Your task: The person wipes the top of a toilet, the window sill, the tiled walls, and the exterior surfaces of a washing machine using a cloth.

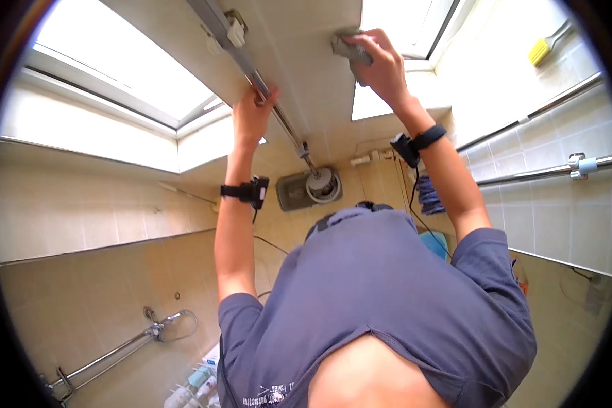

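Observation:
My left hand (pixel 252 117) is closed around the metal pole of a spin mop (pixel 285 122), just below its grey upper part. The pole slants down to a grey mop bucket (pixel 291 191), where the mop's lower end sits at a white spinner basket (pixel 336 196). Higher up on the right, my right hand (pixel 385 69) grips a crumpled grey cloth (pixel 351 47) at the tiled wall between two windows. Whether the cloth presses on the tiles cannot be told. Both wrists wear black straps with small devices.
Bright windows (pixel 127 56) flank the wall section. A yellow-bristled brush (pixel 540 51) is at the upper right, above a metal rail (pixel 530 176). Dark blue fabric (pixel 431 196) and a light-blue basin (pixel 433 244) are beside my right arm. A shower fixture (pixel 155 330) and bottles (pixel 201 380) lie lower left.

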The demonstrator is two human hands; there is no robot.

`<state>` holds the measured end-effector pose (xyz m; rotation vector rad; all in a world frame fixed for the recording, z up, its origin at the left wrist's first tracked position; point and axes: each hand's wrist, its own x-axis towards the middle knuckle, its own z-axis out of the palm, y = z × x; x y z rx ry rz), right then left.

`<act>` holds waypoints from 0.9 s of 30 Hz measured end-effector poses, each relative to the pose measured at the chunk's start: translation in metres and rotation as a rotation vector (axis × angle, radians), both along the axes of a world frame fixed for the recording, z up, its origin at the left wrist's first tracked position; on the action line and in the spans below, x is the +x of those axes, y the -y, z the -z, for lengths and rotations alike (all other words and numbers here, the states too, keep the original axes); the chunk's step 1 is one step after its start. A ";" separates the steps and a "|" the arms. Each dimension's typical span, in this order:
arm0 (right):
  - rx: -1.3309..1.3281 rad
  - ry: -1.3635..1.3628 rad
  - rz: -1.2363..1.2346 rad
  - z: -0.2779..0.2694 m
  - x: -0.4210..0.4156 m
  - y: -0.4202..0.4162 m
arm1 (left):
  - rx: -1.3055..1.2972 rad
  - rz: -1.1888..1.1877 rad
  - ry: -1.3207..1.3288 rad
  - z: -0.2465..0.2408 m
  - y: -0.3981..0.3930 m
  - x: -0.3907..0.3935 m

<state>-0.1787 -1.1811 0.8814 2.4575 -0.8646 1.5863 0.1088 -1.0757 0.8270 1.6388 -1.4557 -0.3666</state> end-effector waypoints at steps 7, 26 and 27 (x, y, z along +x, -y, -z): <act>0.167 0.033 0.023 -0.005 0.002 -0.013 | -0.029 0.050 -0.142 -0.024 -0.005 -0.009; 0.047 0.034 0.060 0.002 -0.001 -0.012 | -0.218 0.053 -0.202 -0.070 0.010 -0.012; 0.065 0.029 0.072 0.003 0.000 -0.012 | -0.190 0.031 -0.157 -0.080 0.007 -0.013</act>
